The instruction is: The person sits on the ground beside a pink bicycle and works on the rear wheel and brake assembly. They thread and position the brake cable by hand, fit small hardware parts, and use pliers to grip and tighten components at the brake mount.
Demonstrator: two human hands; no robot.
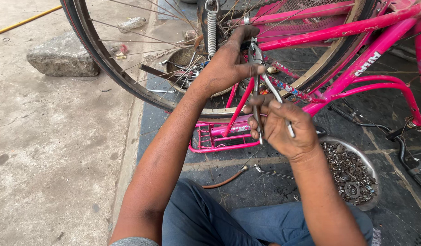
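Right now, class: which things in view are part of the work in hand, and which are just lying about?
In use:
left hand at the wheel hub
right hand gripping the pliers
pink bicycle
rear wheel

Lying about:
stone block
plastic bottle
bowl of nuts and bolts
yellow hose

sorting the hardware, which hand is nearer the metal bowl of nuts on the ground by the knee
Right. The right hand holds the pliers just up and left of the bowl of nuts. The left hand is farther up, at the wheel hub.
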